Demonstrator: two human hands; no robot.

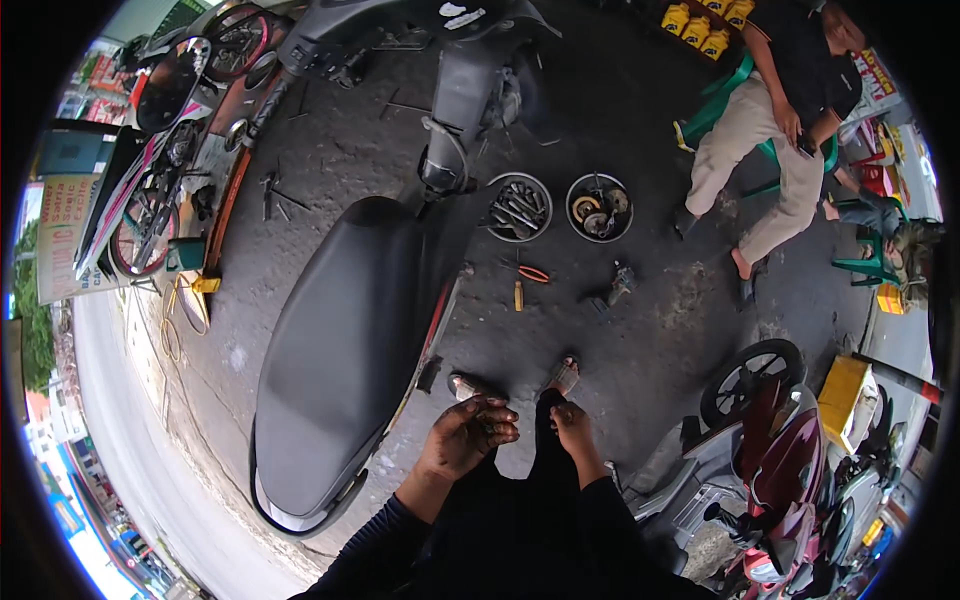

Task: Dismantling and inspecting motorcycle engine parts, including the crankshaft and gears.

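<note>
My left hand (465,437), its fingers dark with grease, is raised over my lap. Its fingers curl inward to the thumb, and whatever lies between them is too small to name. Close by on the right, my right hand (572,425) is closed at the knee of my black trousers (548,440); its curled fingertips are hidden. Left of both hands stands a scooter with a long dark seat (335,340). On the ground ahead lie red-handled pliers (534,273), a screwdriver with a yellow handle (518,296) and a dark metal part (622,282).
Two round metal bowls hold tools (518,205) and round machine parts (592,212). A seated person (765,140) is at the far right. A red motorbike (785,450) stands at the near right. More tools (270,197) lie beyond the scooter, near a yellow hose (168,330).
</note>
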